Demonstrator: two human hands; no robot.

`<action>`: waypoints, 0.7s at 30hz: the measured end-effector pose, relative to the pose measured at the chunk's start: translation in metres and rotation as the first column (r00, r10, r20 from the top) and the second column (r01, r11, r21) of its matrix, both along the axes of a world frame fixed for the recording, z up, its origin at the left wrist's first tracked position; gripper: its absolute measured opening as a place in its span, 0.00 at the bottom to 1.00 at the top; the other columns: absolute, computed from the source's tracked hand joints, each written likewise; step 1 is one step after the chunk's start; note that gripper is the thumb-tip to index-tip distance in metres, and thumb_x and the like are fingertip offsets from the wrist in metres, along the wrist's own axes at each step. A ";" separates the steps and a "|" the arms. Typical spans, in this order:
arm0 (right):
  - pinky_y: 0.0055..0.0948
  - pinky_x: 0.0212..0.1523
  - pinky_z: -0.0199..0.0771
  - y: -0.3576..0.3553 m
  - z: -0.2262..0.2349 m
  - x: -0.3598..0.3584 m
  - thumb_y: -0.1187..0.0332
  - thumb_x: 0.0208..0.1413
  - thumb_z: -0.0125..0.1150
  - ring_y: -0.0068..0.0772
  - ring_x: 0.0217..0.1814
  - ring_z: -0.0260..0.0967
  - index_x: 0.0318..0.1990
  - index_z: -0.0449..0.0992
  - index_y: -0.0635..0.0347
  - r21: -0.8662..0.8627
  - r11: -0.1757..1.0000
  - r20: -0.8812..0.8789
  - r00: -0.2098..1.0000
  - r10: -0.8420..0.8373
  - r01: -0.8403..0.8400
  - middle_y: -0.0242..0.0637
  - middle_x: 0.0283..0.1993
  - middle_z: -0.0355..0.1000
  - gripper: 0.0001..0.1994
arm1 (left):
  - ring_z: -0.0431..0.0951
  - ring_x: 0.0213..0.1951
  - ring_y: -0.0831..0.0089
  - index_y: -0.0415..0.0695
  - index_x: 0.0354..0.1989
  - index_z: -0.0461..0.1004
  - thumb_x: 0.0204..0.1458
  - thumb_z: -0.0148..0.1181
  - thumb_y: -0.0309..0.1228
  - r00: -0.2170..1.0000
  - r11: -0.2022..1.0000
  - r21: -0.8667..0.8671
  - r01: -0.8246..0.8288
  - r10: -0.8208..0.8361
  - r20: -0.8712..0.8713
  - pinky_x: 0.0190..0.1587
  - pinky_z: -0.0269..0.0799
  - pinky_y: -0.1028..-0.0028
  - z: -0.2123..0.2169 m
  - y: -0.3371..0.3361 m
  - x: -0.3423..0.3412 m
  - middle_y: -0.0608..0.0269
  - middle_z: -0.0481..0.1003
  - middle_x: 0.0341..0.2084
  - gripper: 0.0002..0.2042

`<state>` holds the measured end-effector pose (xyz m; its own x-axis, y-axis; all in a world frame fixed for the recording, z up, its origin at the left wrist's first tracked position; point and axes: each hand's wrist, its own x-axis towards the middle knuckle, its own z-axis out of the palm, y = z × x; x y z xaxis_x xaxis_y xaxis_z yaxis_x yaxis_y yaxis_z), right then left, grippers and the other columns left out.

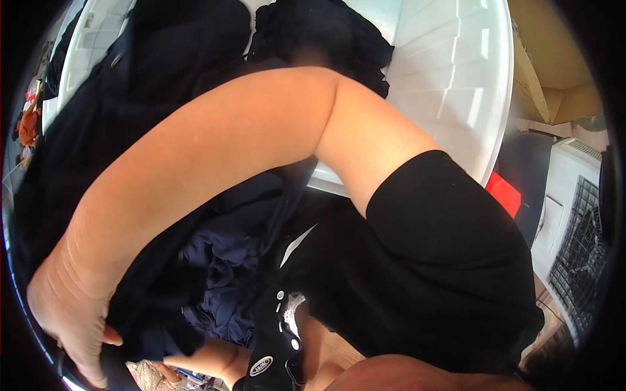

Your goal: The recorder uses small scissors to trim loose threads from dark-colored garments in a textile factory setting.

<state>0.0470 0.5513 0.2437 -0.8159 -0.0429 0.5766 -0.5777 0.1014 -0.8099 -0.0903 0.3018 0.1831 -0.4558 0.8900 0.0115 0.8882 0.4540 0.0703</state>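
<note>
My right arm reaches across the whole view, from its black sleeve on the right to my right hand (72, 313) at the lower left. The fingers of that hand point down and are closed on a dark navy garment (156, 326), with the thumb against the cloth. A small round button shows near the top of this cloth, which spreads along the left side behind my arm. Part of my left arm (212, 360) shows at the bottom; my left hand is hidden by dark cloth. More crumpled navy cloth (228, 260) hangs below my right forearm.
A white plastic bin (450, 78) stands ahead, with a pile of dark clothes (319, 39) in it. To its right are an open cardboard box (554, 65), a red object (503, 194) and a white appliance-like unit with a dark grid (577, 221).
</note>
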 end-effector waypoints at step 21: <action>0.11 0.15 0.53 0.063 -0.100 0.043 0.72 0.58 0.56 0.08 0.15 0.55 0.51 0.77 0.58 0.346 0.921 0.448 0.832 -0.328 0.177 0.31 0.28 0.74 0.14 | 0.73 0.52 0.73 0.35 0.48 0.74 0.49 0.46 0.12 0.643 0.823 0.186 -0.536 0.256 0.721 0.55 0.64 0.78 -0.015 -0.144 0.043 0.61 0.75 0.47 0.18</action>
<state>0.0896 0.6140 0.1440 -0.9896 0.1075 0.0954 -0.0368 0.4519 -0.8913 -0.0475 0.1577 0.1681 -0.7770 0.6100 -0.1556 0.2895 0.5657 0.7721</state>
